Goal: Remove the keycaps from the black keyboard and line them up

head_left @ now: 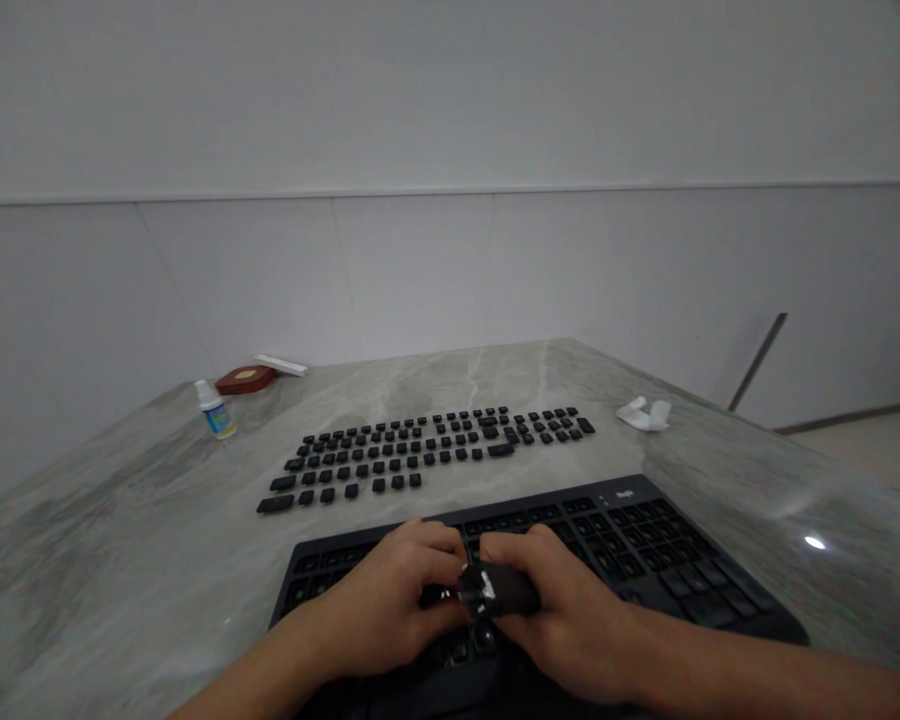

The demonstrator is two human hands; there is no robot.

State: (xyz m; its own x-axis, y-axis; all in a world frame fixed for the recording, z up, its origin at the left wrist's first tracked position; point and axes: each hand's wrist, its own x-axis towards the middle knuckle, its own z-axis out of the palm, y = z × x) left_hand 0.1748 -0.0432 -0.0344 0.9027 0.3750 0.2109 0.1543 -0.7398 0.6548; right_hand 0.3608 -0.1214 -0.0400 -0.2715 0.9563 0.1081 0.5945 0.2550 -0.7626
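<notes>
A black keyboard (649,490) lies tilted on the table before me, with keycaps off over most of it and a few flat keys at its lower right. My right hand (570,610) is closed around a black-handled tool (506,590) with a shiny end, over the middle of the keyboard. Against that end, my left hand (394,590) has its thumb and fingers curled together; a small dark thing shows between them, too hidden to name. Beyond the keyboard, loose black keycaps (396,464) are laid out in rows like a keyboard's layout.
On the grey marbled table (157,560), a small white spray bottle (215,410) stands at the left. Behind it are a reddish-brown box (244,379) and a white strip (281,365). Crumpled white tissue (645,413) lies at the right. A white wall (420,270) rises behind.
</notes>
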